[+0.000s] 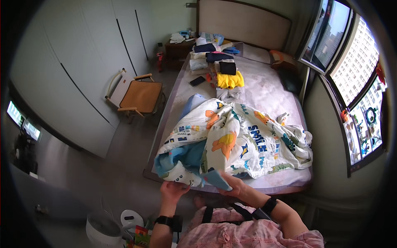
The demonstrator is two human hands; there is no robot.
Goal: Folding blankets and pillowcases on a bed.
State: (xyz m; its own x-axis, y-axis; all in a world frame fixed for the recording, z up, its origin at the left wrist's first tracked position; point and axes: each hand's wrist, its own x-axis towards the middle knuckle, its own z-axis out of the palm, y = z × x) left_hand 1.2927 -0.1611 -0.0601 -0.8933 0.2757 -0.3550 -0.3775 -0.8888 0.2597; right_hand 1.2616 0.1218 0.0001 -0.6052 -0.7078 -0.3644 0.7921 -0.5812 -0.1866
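Note:
A white child's quilt or quilt cover [228, 142] with dinosaur prints and a light blue inner side lies rumpled across the foot of the bed [263, 183]. My left hand [174, 190] grips its near edge at the left, where a white flap folds over the blue lining [183, 158]. In my right hand [233, 185] is a blue corner of the same fabric, lifted towards me. Both hands are just beyond the near edge of the mattress. Part of each hand's fingers is hidden by the cloth.
Folded clothes [204, 48] are stacked up the bed, with a yellow garment [231, 80] and a phone [197, 81] nearby. A folding chair [141, 96] stands left of the bed, before the wardrobe [80, 62]. By my feet is a white round appliance [104, 229]. An open window [325, 34] is at right.

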